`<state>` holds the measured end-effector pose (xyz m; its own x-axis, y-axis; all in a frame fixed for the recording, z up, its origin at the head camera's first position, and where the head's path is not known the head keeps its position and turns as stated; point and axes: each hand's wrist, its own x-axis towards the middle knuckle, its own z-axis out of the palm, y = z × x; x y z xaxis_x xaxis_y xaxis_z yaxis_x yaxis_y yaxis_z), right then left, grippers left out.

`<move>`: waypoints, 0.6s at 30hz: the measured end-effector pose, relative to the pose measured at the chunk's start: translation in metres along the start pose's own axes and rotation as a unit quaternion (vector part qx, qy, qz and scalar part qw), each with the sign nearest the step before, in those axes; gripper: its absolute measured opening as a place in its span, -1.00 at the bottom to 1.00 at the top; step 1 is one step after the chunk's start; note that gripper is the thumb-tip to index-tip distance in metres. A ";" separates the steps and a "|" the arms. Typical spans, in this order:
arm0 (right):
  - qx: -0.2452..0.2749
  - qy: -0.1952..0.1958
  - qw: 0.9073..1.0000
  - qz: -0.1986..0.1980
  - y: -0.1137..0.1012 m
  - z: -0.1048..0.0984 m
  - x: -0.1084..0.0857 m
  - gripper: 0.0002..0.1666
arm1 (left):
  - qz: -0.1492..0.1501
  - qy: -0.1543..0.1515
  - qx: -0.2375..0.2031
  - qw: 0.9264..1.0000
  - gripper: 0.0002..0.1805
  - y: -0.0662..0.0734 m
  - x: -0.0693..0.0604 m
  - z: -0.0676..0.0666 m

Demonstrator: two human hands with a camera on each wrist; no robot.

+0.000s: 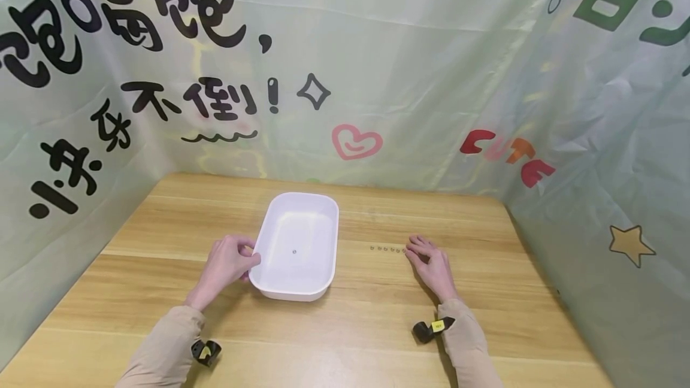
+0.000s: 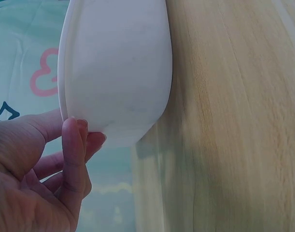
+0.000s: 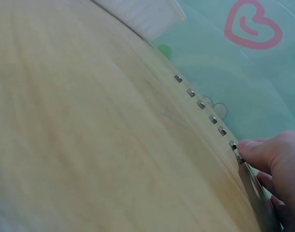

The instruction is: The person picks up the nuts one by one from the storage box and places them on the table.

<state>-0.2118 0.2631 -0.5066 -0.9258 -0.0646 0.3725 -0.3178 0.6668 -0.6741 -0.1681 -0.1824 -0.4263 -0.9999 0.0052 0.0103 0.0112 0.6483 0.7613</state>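
My left hand point(image 1: 229, 262) pinches the near left rim of a white plastic tray point(image 1: 323, 283), thumb on one side and curled fingers on the other. A single small metal nut point(image 1: 294, 251) lies on the tray's floor. Right of the tray, several small metal nuts point(image 3: 201, 104) stand spaced in a straight row on the table. At the right end of that row is my right hand point(image 1: 431, 262), its thumb and fingertip closed on the last nut point(image 3: 241, 158), which is partly hidden by the fingers in the right wrist view.
The wooden table point(image 1: 377, 340) carries the tray and the row. Printed cloth point(image 1: 409, 76) hangs behind it and along both sides. A small black camera point(image 1: 426, 332) is strapped to the right wrist, another camera point(image 1: 206, 352) to the left.
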 end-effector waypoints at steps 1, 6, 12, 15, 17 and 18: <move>0.002 -0.002 1.000 0.005 -0.001 0.000 0.000 -0.68 | 0.000 0.001 0.002 1.000 -0.63 0.000 0.000 0.000; 0.006 -0.012 1.000 0.024 -0.005 -0.001 0.002 -0.63 | -0.002 0.000 0.000 1.000 -0.63 0.000 0.000 0.000; 0.008 -0.021 0.999 0.041 -0.011 -0.002 0.004 -0.58 | -0.001 -0.003 -0.008 1.000 -0.62 0.001 -0.001 -0.001; 0.009 -0.024 0.999 0.042 -0.016 -0.003 0.007 -0.55 | 0.001 -0.004 -0.008 1.000 -0.63 0.000 0.000 0.000; 0.010 -0.026 0.999 0.036 -0.020 -0.003 0.009 -0.53 | 0.001 -0.002 -0.009 1.000 -0.64 0.000 0.000 0.000; 0.011 -0.027 0.999 0.031 -0.022 -0.002 0.011 -0.53 | 0.001 -0.002 -0.009 1.000 -0.64 0.000 0.000 0.000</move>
<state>-0.2143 0.2495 -0.4865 -0.9534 -0.0637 0.2948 -0.2629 0.6545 -0.7089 -0.1680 -0.1819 -0.4264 -0.9999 0.0088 0.0098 0.0132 0.6351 0.7723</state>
